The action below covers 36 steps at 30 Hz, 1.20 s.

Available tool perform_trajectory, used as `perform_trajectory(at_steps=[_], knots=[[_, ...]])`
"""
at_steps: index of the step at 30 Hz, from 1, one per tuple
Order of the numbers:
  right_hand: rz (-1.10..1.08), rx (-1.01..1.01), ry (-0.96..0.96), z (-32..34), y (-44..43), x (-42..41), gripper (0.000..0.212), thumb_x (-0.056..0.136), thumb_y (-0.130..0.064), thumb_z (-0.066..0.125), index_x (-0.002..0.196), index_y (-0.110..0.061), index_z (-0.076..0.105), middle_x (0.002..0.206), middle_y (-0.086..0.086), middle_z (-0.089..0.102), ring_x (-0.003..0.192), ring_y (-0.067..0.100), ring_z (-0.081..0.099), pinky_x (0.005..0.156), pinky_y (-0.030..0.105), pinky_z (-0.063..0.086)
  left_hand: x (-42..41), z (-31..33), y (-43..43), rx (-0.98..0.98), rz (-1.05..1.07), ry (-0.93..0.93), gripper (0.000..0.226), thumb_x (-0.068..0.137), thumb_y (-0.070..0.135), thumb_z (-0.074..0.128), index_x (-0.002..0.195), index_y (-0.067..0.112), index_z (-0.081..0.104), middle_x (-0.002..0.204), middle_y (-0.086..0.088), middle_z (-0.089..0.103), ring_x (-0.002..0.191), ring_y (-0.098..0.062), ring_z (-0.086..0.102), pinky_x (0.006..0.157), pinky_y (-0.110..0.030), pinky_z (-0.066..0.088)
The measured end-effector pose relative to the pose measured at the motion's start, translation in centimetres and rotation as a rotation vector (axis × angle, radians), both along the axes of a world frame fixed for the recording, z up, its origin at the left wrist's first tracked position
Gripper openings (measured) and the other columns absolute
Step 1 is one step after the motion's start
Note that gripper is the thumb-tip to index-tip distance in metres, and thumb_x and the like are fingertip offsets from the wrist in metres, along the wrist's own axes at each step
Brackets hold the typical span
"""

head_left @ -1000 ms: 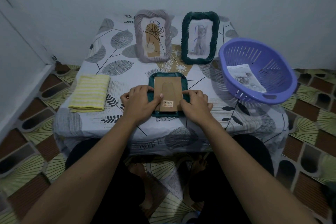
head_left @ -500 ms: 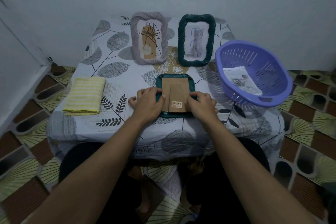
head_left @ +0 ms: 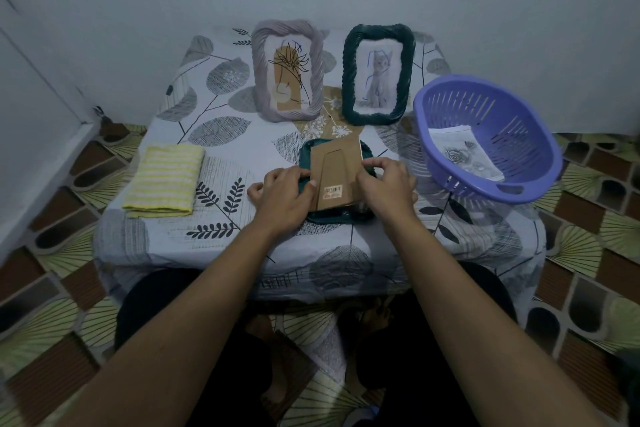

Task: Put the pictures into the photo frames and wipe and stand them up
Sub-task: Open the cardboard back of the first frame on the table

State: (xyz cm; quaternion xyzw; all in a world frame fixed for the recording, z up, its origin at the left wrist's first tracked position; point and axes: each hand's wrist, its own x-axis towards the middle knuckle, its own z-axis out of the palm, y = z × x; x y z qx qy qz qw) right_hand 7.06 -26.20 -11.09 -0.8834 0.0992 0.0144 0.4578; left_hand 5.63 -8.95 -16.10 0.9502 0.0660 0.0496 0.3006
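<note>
A dark green photo frame [head_left: 306, 157] lies face down at the middle of the table. Its brown cardboard backing board [head_left: 337, 168], with a barcode sticker, is tilted up out of the frame. My left hand [head_left: 280, 191] holds the frame's left edge, thumb against the board. My right hand [head_left: 388, 184] pinches the board's right edge. At the back stand a grey frame [head_left: 260, 74] with a plant drawing and a green frame [head_left: 349, 80] with a cat picture. A loose rose picture [head_left: 464, 157] lies in the purple basket [head_left: 533, 135].
A folded yellow striped cloth [head_left: 162, 181] lies at the table's left side. The leaf-patterned tablecloth [head_left: 239, 135] covers a low table against the wall. The basket overhangs the table's right edge. My legs are under the front edge, on a tiled floor.
The backing board lay flat in the frame before; now it is raised and tilted, with my right fingers on its right edge. My view has shifted slightly left.
</note>
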Motion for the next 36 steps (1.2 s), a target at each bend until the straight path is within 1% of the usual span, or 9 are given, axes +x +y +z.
perform_trajectory(at_steps=[7,13,17,20,23,27,31,34,36], knots=[[0.023,0.119,-0.054,-0.1,0.9,0.3,0.023,0.074,-0.04,0.057,0.097,-0.035,0.056,0.096,-0.016,0.061,0.109,0.023,0.058,0.099,0.052,0.045,-0.1,0.4,0.1,-0.018,-0.012,0.013,0.035,0.102,0.046,0.037,0.129,0.032,0.056,0.135,0.009,0.054,0.135,-0.014,0.031,0.104,-0.044,0.017],[0.02,-0.128,-0.014,-0.5,-0.2,0.5,0.026,0.089,-0.031,0.061,0.115,-0.028,0.063,0.132,0.002,0.055,0.131,0.027,0.036,0.108,0.042,0.031,-0.1,0.5,0.0,-0.032,-0.005,0.025,0.035,0.102,0.046,0.038,0.129,0.031,0.055,0.136,0.008,0.054,0.136,-0.013,0.03,0.106,-0.044,0.016],[0.032,-0.025,-0.004,-0.9,-0.1,0.6,0.019,0.083,-0.028,0.065,0.101,-0.031,0.061,0.11,-0.006,0.065,0.114,0.024,0.056,0.101,0.05,0.045,-0.2,0.5,0.0,-0.04,0.004,0.027,0.037,0.102,0.047,0.038,0.13,0.031,0.055,0.137,0.008,0.053,0.136,-0.013,0.03,0.105,-0.042,0.015],[0.035,0.084,0.016,-1.1,-0.1,0.7,0.018,0.084,-0.021,0.064,0.101,-0.025,0.059,0.087,-0.011,0.062,0.096,0.019,0.063,0.092,0.045,0.052,-0.3,0.5,0.0,-0.047,0.0,0.029,0.036,0.102,0.047,0.037,0.13,0.031,0.055,0.136,0.008,0.054,0.136,-0.012,0.03,0.105,-0.041,0.015],[0.029,0.131,0.019,-1.0,0.0,0.8,0.021,0.088,-0.017,0.062,0.109,-0.021,0.057,0.088,-0.009,0.063,0.094,0.017,0.064,0.081,0.035,0.054,-0.3,0.6,0.1,-0.064,0.004,0.031,0.036,0.102,0.047,0.037,0.13,0.032,0.056,0.137,0.008,0.053,0.136,-0.012,0.03,0.106,-0.041,0.015],[0.03,0.166,0.016,-1.0,0.5,1.0,0.031,0.093,-0.017,0.058,0.124,-0.018,0.056,0.089,-0.008,0.064,0.087,0.013,0.063,0.081,0.035,0.055,-0.3,0.9,0.3,-0.108,-0.005,0.053,0.035,0.102,0.047,0.038,0.128,0.033,0.057,0.135,0.009,0.053,0.135,-0.01,0.029,0.099,-0.036,0.013],[-0.013,0.191,-0.033,-0.7,0.7,1.1,0.023,0.095,-0.018,0.056,0.117,-0.021,0.062,0.089,-0.011,0.064,0.082,0.006,0.06,0.071,0.029,0.05,-0.1,1.2,0.7,-0.144,-0.015,0.074,0.037,0.102,0.049,0.037,0.128,0.035,0.06,0.14,0.01,0.051,0.14,-0.014,0.03,0.102,-0.041,0.014],[-0.034,0.222,-0.036,-0.3,1.2,1.0,0.021,0.092,-0.018,0.054,0.111,-0.024,0.061,0.093,-0.012,0.066,0.091,0.01,0.061,0.08,0.034,0.052,0.0,1.6,1.0,-0.151,0.028,0.072,0.042,0.102,0.051,0.037,0.133,0.033,0.059,0.155,0.01,0.037,0.145,-0.018,0.022,0.11,-0.048,0.012],[-0.026,0.226,-0.038,0.0,1.7,1.0,0.021,0.092,-0.017,0.053,0.11,-0.025,0.059,0.094,-0.014,0.065,0.092,0.01,0.06,0.084,0.034,0.05,-0.1,2.0,1.0,-0.179,0.058,0.051,0.045,0.1,0.055,0.037,0.13,0.032,0.061,0.151,0.008,0.042,0.143,-0.022,0.026,0.111,-0.051,0.014]])
